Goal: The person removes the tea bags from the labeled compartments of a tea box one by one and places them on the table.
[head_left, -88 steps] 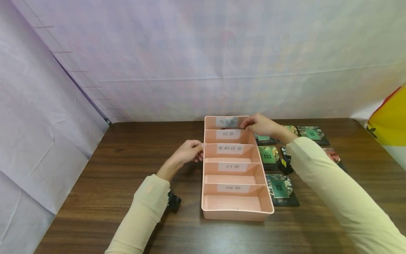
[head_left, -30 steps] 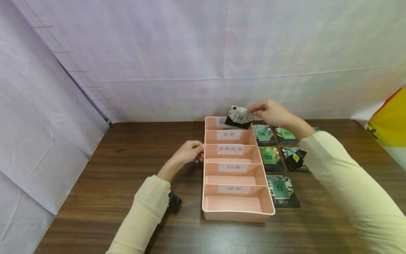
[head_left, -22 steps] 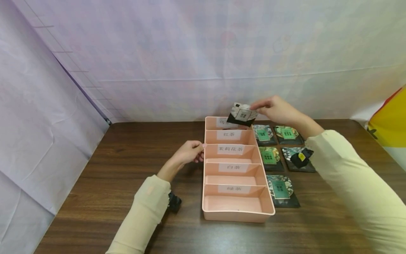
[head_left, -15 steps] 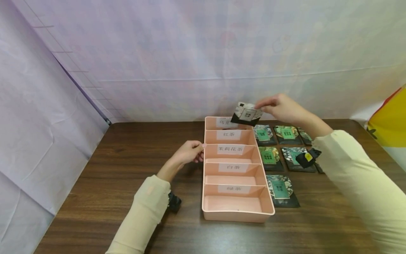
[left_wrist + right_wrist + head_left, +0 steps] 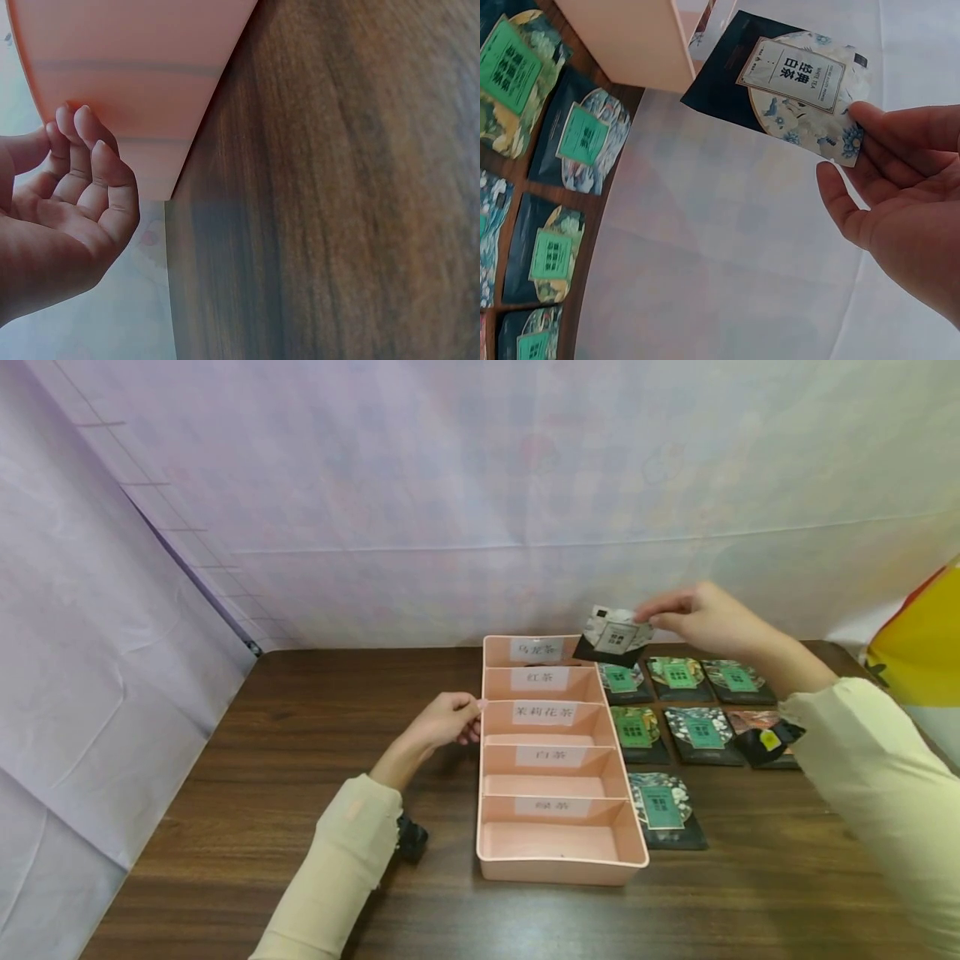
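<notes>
My right hand [image 5: 708,614] pinches a white tea sachet [image 5: 615,633] by its pale flowered end, holding it tilted above the far right corner of a pink divided storage box [image 5: 553,870]. In the right wrist view, the sachet [image 5: 795,79] shows a dark end and a label reading "White Tea". At the box's left rim, the thumb and fingers of my left hand [image 5: 444,723] pinch the edge, as the left wrist view also shows, with the other fingers loosely curled. The box has several compartments with Chinese paper labels; the bottom of the farthest one is hidden.
Several tea sachets lie flat in rows right of the box, among them a jasmine-patterned one [image 5: 703,735] and a nearer one [image 5: 663,810]. A wrist camera partly covers a reddish sachet [image 5: 753,722]. White cloth [image 5: 525,527] hangs behind the wooden table [image 5: 337,693].
My right hand has come up from the farthest compartment with the white tea sachet and moved right, past the box's corner. My left hand has stayed at the rim.
</notes>
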A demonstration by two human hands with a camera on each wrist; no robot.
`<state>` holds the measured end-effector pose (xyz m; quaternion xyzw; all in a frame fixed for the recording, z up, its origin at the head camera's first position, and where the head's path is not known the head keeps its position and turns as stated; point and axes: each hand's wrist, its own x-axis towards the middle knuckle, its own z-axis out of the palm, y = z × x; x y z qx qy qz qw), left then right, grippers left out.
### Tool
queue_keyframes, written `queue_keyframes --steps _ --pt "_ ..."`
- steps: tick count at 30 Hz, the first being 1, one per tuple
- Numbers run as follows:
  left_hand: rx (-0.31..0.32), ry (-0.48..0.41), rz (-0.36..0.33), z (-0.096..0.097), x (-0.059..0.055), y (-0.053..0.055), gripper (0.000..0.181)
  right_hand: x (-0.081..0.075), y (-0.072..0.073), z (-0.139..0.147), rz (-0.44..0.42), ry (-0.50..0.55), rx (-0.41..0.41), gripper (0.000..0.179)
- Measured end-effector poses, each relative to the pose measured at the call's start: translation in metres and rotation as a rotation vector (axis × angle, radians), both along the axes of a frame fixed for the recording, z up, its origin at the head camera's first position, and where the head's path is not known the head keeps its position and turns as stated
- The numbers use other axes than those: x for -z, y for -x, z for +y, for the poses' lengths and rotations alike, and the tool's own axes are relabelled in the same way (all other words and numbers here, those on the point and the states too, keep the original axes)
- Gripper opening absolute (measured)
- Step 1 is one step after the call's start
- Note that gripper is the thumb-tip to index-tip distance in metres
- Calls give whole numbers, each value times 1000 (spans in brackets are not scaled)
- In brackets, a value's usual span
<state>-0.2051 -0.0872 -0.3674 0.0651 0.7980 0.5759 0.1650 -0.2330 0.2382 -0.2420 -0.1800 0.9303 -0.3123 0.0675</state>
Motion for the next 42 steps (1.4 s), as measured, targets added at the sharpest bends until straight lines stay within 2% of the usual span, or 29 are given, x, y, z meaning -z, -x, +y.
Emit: queue_keyframes --steps 3,7,14,22,24,29,31,32,37,39,42 --pt "2 2 0 0 1 0 29 1 -2 6 24 -24 14 30" --pt "3 1 -2 0 1 1 29 2 -7 15 14 -18 42 27" --pt "8 3 -18 0 0 2 29 8 -15 33 4 -56 31 28" --pt "13 30 2 1 -23 -12 27 22 -20 53 -21 -109 7 26" --pt "15 30 1 0 -20 -10 28 25 -22 57 -25 -134 -1 26" --pt "13 9 -13 -2 -2 2 29 28 -28 70 -43 -183 -15 26" --pt "12 6 -8 -2 2 3 29 31 -32 75 -60 -177 -13 27" --pt "12 8 -5 -2 -1 2 29 32 -34 77 -68 -174 -9 27" --pt "11 13 8 -1 -1 2 28 39 -41 89 -93 -133 18 25" --pt "9 10 7 -2 3 4 29 42 -44 94 -91 -117 9 24" --pt "5 9 1 -2 3 4 29 48 -48 101 -93 -99 -7 22"
